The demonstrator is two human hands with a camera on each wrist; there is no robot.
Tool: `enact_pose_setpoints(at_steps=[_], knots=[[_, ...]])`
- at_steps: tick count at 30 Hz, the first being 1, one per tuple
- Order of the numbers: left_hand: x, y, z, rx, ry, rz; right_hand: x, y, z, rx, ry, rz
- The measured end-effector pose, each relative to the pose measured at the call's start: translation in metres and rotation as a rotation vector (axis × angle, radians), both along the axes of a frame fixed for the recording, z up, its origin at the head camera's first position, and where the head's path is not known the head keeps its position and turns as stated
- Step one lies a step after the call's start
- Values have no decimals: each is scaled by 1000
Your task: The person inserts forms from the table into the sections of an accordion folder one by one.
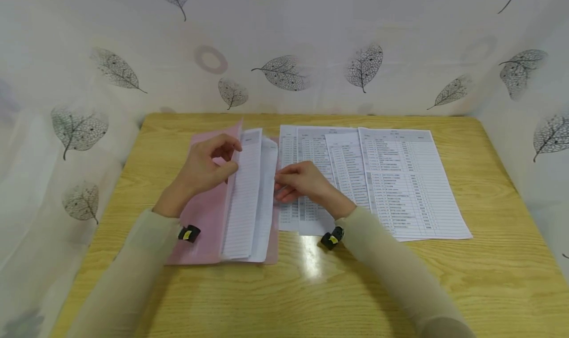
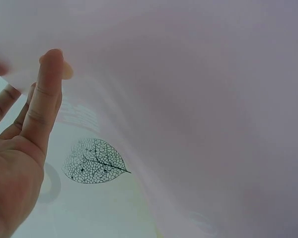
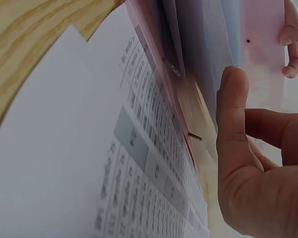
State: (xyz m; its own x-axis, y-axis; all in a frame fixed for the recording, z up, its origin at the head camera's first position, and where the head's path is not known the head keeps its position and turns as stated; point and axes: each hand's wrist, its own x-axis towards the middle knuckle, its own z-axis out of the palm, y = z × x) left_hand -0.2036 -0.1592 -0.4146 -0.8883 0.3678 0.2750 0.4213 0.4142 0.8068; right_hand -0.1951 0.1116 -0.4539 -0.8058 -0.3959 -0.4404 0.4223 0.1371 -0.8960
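Note:
A pink folder [image 1: 202, 219] lies on the wooden table [image 1: 311, 288], left of centre, with several printed sheets [image 1: 246, 199] standing up inside it. My left hand [image 1: 232, 158] pinches the top edge of the folder's front cover and holds it lifted. The left wrist view shows that hand [image 2: 32, 134] against the translucent pink cover [image 2: 198, 99]. At the right edge of the sheets, my right hand [image 1: 281, 185] pinches them, thumb [image 3: 232, 114] on top and fingers behind. The left hand's fingertips [image 3: 290, 42] show at the cover's top in the right wrist view.
Several printed list sheets [image 1: 400, 180] lie fanned out on the table to the right of the folder, partly under my right wrist. A leaf-patterned curtain [image 1: 284, 46] closes in the back and both sides. Bare tabletop runs along the front edge.

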Motion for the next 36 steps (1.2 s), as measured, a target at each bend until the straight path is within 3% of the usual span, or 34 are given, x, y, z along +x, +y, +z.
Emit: enact_pose_setpoints(at_steps=[22,36], knots=[[1,1,-1,9,-24,-6,-1,-32,-5,-36,3,-71],[1,2,0,1,-19,-4,-1,-14,1,15,35,-118]])
